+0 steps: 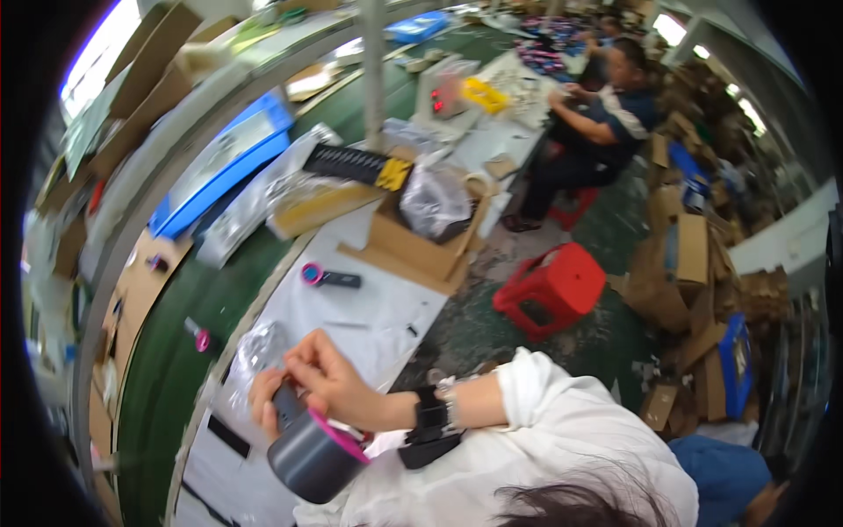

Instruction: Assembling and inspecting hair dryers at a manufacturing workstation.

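A dark grey hair dryer point(312, 458), with a wide round barrel and a pink rim, is held close to my body above the near end of the table. My left hand point(266, 402) is closed round its short grey handle. Right beside it, my right hand point(338, 384) is pinched at the handle's end, its fingertips meeting those of my left; what lies between them is too small to make out. Farther up the white tabletop point(378, 312) lies a second hair dryer point(329, 276), with a dark handle and a pink and blue ring. Clear plastic wrap point(255, 356) sits by my left hand.
An open cardboard box point(408, 255) with plastic bags stands at the table's far part. Left runs a green conveyor belt point(176, 369) carrying a small pink-ended part point(202, 338). A red stool point(551, 290) stands right of the table; a co-worker point(606, 114) sits beyond it.
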Motion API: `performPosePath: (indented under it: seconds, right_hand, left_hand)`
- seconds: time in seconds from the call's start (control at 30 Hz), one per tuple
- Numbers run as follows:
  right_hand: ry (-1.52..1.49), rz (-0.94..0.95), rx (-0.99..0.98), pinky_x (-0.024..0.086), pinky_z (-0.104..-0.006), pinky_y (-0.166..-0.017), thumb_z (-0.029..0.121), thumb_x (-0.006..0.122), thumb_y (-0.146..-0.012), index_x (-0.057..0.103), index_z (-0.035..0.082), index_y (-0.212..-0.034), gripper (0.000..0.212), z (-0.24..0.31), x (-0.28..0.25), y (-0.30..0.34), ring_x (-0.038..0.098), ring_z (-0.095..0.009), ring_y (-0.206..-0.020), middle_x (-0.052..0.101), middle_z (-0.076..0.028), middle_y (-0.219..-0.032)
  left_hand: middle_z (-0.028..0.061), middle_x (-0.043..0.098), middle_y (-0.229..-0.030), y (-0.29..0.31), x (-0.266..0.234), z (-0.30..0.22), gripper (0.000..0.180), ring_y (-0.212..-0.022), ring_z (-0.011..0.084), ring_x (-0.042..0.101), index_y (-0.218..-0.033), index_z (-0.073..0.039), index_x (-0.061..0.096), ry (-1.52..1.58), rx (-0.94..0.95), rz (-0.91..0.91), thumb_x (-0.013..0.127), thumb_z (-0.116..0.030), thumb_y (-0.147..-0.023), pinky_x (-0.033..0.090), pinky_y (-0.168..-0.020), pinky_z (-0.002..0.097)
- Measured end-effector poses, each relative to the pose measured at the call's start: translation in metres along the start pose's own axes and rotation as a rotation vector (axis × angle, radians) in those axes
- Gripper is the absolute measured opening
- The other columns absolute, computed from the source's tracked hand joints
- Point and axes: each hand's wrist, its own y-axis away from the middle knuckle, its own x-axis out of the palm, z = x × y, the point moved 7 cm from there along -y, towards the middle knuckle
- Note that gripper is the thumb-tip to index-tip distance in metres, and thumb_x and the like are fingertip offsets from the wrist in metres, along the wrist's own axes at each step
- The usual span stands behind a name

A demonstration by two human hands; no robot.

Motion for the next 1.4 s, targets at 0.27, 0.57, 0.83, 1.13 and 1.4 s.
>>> performPosePath:
  seconds: [0.27, 0.57, 0.83, 1.13, 1.4]
  right_hand:
    - [-0.174, -0.05, -0.04, 0.035, -0.0177, -0.061, 0.008, 0.044, -0.092, 0.028, 0.01, -0.086, 0.017, 0.01, -0.027, 0.0, 0.037, -0.005, -0.072, 0.04, -0.001, -0.086]
    - [-0.254, -0.07, -0.04, 0.034, -0.019, -0.063, 0.007, 0.045, -0.091, 0.031, 0.01, -0.085, 0.015, 0.007, -0.028, -0.001, 0.036, -0.006, -0.072, 0.037, 0.0, -0.082]
    - [-0.274, -0.08, -0.068, 0.037, -0.0206, -0.066, 0.011, 0.044, -0.092, 0.035, 0.011, -0.09, 0.009, 0.015, -0.028, -0.004, 0.042, -0.007, -0.076, 0.042, -0.001, -0.086]
    - [-0.283, -0.007, -0.079, 0.044, -0.0272, -0.08, 0.012, 0.04, -0.095, 0.038, 0.01, -0.096, 0.004, 0.039, -0.024, 0.005, 0.05, -0.01, -0.092, 0.049, -0.005, -0.103]
    - [-0.064, 0.068, -0.241, 0.045, -0.0343, -0.086, 0.005, 0.036, -0.094, 0.038, 0.007, -0.099, 0.006, 0.043, -0.019, 0.011, 0.052, -0.017, -0.099, 0.052, -0.015, -0.106]
  left_hand:
    - [0.0113, 0.049, -0.105, 0.009, 0.027, -0.007, 0.046, -0.094, 0.0228, 0.05, -0.122, -0.009, 0.029, 0.17, 0.118, 0.359, 0.053, -0.029, -0.087, 0.042, -0.082, 0.0349]
    - [0.0108, 0.045, -0.114, 0.001, 0.033, 0.001, 0.05, -0.101, 0.0249, 0.047, -0.125, -0.011, 0.028, 0.288, 0.019, 0.575, 0.057, -0.024, -0.085, 0.037, -0.091, 0.0371]
    - [0.0118, 0.044, -0.113, -0.003, 0.033, -0.011, 0.049, -0.104, 0.0248, 0.046, -0.122, -0.01, 0.029, 0.248, 0.126, 0.455, 0.057, -0.014, -0.082, 0.036, -0.093, 0.0356]
    - [0.0101, 0.043, -0.113, -0.001, 0.037, -0.022, 0.048, -0.106, 0.025, 0.047, -0.12, -0.013, 0.03, 0.085, 0.239, 0.278, 0.057, -0.03, -0.085, 0.038, -0.094, 0.0395]
    - [0.0065, 0.047, -0.09, 0.001, 0.026, -0.013, 0.043, -0.078, 0.022, 0.052, -0.1, -0.017, 0.037, 0.21, 0.353, -0.036, 0.067, -0.037, -0.076, 0.044, -0.078, 0.0422]
